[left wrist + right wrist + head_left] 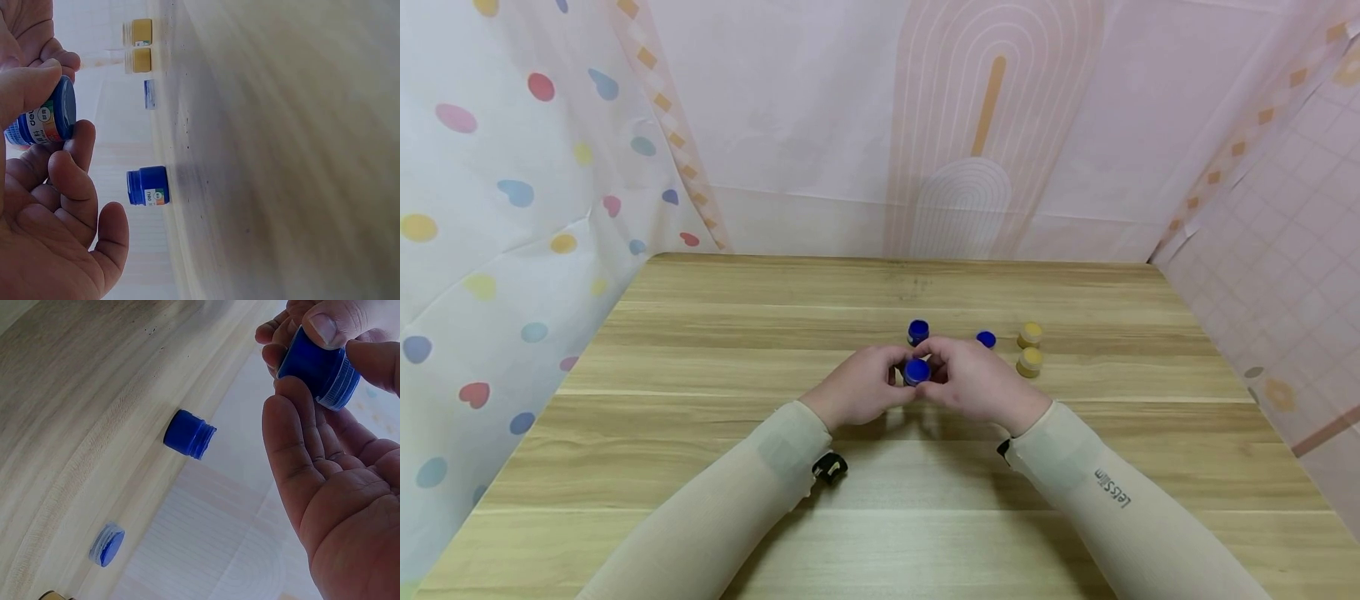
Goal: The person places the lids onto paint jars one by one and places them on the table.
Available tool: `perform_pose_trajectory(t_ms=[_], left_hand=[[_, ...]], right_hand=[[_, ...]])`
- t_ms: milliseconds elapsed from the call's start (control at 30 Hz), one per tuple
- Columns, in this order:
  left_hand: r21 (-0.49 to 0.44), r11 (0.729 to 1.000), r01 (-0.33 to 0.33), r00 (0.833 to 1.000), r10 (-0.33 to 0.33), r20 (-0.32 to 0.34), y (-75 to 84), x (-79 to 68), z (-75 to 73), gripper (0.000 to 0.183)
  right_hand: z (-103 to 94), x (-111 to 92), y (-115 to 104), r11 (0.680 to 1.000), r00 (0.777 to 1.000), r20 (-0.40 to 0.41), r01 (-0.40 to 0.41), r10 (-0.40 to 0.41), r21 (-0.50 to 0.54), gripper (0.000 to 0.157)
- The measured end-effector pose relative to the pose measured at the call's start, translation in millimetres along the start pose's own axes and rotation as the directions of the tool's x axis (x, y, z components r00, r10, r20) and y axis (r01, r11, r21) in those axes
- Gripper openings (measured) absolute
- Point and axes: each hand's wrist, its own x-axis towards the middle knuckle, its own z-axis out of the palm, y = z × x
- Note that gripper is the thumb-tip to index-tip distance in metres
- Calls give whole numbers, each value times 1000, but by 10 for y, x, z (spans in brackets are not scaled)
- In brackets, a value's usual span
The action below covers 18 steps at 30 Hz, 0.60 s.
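A small blue paint jar (917,372) is held upright above the table between both hands, its ridged cap on top. My left hand (867,385) grips the jar body, thumb on one side and fingers on the other; a label shows in the left wrist view. Around the cap, my right hand (973,383) pinches with thumb and forefinger, its other fingers loosely bent in the right wrist view. Just beyond the hands stands a second blue paint jar (187,434), uncapped with its threaded neck showing. A loose blue cap (107,544) lies to its right.
Two yellow paint jars (1030,362) stand one behind the other to the right of the loose cap. The wooden table (737,333) ends at a printed cloth backdrop (805,125) at the back, with more cloth along both sides.
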Motion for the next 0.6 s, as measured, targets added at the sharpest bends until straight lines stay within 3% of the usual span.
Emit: perform_pose_trajectory(t_ms=[600], left_hand=[[-22,1000,-14,1000,14,12,-26,10,15,24]], right_hand=[[-2,7,-3,1000,1000,-1,-26,26,5,29]])
